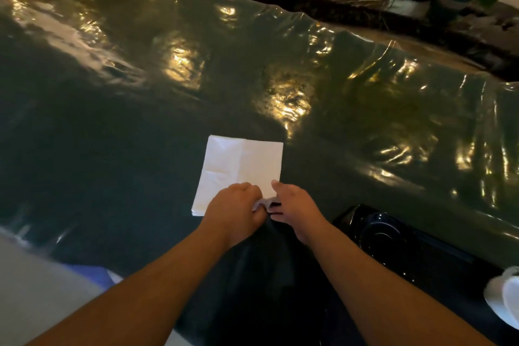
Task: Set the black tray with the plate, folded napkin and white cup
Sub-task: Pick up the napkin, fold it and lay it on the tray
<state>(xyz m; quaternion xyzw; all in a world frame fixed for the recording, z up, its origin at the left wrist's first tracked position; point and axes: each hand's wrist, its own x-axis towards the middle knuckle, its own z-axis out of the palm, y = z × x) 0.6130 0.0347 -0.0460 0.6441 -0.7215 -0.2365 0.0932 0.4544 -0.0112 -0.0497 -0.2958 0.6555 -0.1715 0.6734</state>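
Napkin (238, 168) near edge pinched by left hand (234, 212) and right hand (295, 209); black tray (438, 258) well right; tabletop (140, 93) beyond open.

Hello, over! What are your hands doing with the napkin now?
Left hand and right hand pinching near edge of white paper napkin. Napkin flat on dark shiny tablecloth, outside black tray. Nothing in the way.

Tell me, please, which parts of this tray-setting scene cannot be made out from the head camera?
- Napkin near corner: covered by left hand and right hand.
- Black tray and plate: dark, outlines merge.
- White cup: cut off by the right edge.
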